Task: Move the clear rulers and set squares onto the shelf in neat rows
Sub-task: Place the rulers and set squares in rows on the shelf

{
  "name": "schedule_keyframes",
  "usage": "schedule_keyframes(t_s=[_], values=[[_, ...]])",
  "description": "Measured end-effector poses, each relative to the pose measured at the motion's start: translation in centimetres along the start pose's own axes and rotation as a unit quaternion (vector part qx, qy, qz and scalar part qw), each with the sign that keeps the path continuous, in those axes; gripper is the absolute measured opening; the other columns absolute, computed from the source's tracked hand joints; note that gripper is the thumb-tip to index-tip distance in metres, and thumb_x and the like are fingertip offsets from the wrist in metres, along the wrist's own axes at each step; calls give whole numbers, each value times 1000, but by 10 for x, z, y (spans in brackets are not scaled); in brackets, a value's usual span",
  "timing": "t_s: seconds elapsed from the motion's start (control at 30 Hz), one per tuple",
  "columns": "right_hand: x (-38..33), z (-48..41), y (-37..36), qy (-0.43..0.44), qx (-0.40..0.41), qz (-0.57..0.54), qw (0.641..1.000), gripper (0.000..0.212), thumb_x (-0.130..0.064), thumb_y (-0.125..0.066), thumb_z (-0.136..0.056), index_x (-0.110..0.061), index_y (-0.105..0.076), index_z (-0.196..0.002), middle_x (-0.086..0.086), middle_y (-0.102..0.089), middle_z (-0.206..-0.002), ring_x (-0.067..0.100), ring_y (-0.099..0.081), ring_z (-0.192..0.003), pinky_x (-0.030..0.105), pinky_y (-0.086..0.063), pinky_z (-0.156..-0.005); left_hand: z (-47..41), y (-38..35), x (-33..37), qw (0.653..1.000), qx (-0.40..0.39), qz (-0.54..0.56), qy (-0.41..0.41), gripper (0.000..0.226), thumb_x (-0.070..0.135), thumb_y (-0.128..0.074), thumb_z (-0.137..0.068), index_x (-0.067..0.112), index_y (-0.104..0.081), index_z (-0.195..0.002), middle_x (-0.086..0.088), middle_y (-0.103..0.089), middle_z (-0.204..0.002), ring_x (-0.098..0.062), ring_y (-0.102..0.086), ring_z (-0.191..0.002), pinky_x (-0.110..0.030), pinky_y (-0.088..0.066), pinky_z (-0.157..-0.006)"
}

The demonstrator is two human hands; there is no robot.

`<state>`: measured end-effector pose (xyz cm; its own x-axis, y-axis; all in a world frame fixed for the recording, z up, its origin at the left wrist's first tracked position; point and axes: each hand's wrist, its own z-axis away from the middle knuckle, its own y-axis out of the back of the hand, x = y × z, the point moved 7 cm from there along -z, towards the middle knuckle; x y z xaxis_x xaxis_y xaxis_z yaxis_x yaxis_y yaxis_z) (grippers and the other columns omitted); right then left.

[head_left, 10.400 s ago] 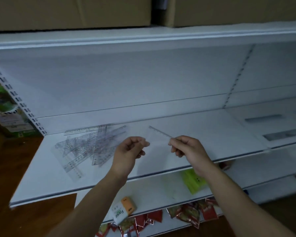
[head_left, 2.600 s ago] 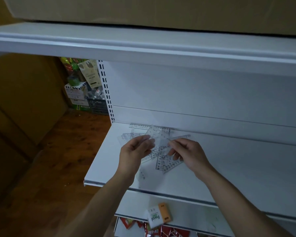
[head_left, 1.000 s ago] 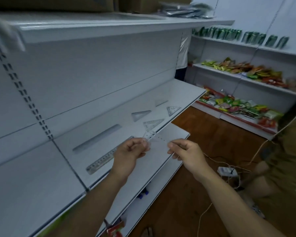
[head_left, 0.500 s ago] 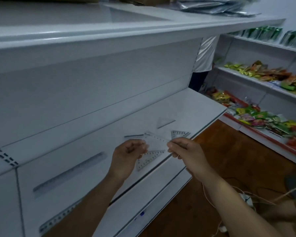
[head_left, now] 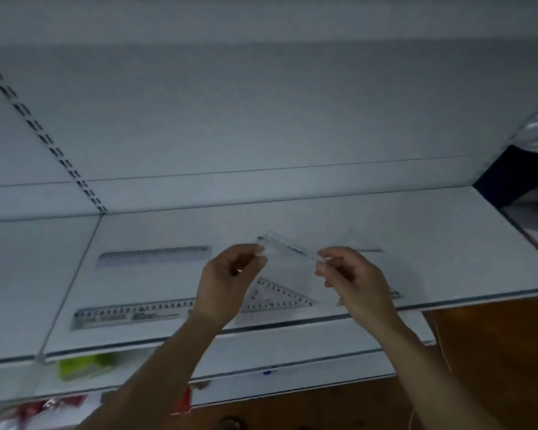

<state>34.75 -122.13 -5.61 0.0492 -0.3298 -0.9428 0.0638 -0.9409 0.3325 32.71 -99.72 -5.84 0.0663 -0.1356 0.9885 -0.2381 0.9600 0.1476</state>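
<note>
The person stands at a white shelf (head_left: pixel 441 243) with both arms out. The left hand (head_left: pixel 230 283) and the right hand (head_left: pixel 351 280) each pinch one end of a clear set square (head_left: pixel 288 249) between thumb and forefinger, the other fingers loosely curled. It is held up off the shelf board, tilted, its left end higher than its right. Any print on it is too blurred to read.

Right below it, flat on the board near the front edge, lies a second set square (head_left: pixel 277 298). Its sloping edge is numbered 0 up to 10, and its base carries another row of digits that also ends in 10.

To the left lie two rulers, parallel to the front edge. The front ruler (head_left: pixel 131 314) shows tick marks and dark blocks of print, too smeared to read. The back ruler (head_left: pixel 154 256) is only a grey band. Behind the right hand, towards the back, a faint third set square (head_left: pixel 354 243) lies flat, and a corner of another clear piece (head_left: pixel 396 294) shows by the right wrist.

On the lower shelf sits a green pack (head_left: pixel 84 364), with red packets (head_left: pixel 28 411) under that. The floor (head_left: pixel 494 352) is brown wood.
</note>
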Motion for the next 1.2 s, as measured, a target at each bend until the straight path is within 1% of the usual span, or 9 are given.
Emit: schedule_keyframes(t_s=[0.07, 0.13, 0.2, 0.33, 0.53, 0.7, 0.87, 1.0, 1.2], values=[[2, -1, 2, 66, -17, 63, 996, 19, -22, -70, -85, -30, -69, -102, -17, -68, -81, 1, -63, -73, 15, -50, -65, 10, 1, -3, 999, 32, -13, -2, 14, 16, -70, -85, 25, -71, -96, -2, -68, -73, -6, -54, -61, -14, -44, -58], [2, 3, 2, 145, -27, 121, 982, 22, -22, -71, -84, -27, -70, -105, -17, -66, -85, 1, -61, -75, 15, -49, -68, 20, 2, -8, 999, 52, -13, 7, 16, 17, -70, -86, 25, -70, -100, -11, -68, -81, -13, -58, -68, -19, -47, -62], [2, 9, 1, 201, -38, 163, 965, 19, -23, -71, -84, -22, -72, -103, -14, -65, -84, 1, -59, -73, 17, -50, -66, 30, 3, -13, 997, 65, -33, 14, 17, 18, -70, -86, 27, -69, -100, -5, -70, -82, -16, -63, -72, -19, -50, -66], [0, 16, -4, 273, -46, 260, 925, 27, -39, -59, -88, -18, -73, -100, -10, -66, -78, 5, -56, -67, 25, -50, -59, 42, 6, -19, 994, 58, -89, 18, 22, 23, -70, -86, 32, -66, -105, 13, -70, -80, 0, -63, -72, -12, -48, -67], [2, 21, -16, 329, -38, 339, 880, 32, -39, -52, -89, -19, -75, -96, -7, -65, -75, 12, -56, -68, 19, -38, -59, 48, 21, -23, 969, 18, -241, -42, 36, 26, -74, -81, 31, -65, -115, 16, -67, -91, 1, -61, -76, -5, -44, -66], [7, 23, -23, 350, -38, 365, 862, 28, -36, -54, -90, -18, -75, -95, -6, -65, -75, 16, -55, -68, 22, -39, -58, 50, 24, -21, 915, 11, -375, -150, 41, 47, -65, -83, 18, -71, -110, 10, -66, -83, -5, -56, -73, -9, -37, -69], [12, 22, -27, 352, -47, 398, 846, 22, -33, -59, -89, -19, -75, -92, -4, -61, -76, 19, -51, -71, 29, -41, -60, 42, 25, -30, 882, 25, -434, -184, 45, 55, -54, -82, 20, -75, -101, 4, -65, -88, -17, -55, -78, -29, -45, -68], [18, 21, -28, 339, -54, 400, 850, 27, -35, -55, -90, -18, -75, -94, -4, -59, -78, 19, -50, -73, 30, -42, -61, 42, 21, -41, 868, 6, -465, -171, 47, 58, -49, -82, 23, -76, -98, 5, -67, -92, -21, -57, -82, -35, -46, -70], [20, 17, -27, 318, -61, 396, 859, 21, -32, -67, -86, -16, -74, -98, -3, -59, -80, 19, -50, -74, 30, -42, -61, 40, 20, -39, 873, 12, -457, -171, 47, 56, -50, -80, 21, -75, -99, 4, -66, -90, -22, -58, -79, -36, -47, -71]])
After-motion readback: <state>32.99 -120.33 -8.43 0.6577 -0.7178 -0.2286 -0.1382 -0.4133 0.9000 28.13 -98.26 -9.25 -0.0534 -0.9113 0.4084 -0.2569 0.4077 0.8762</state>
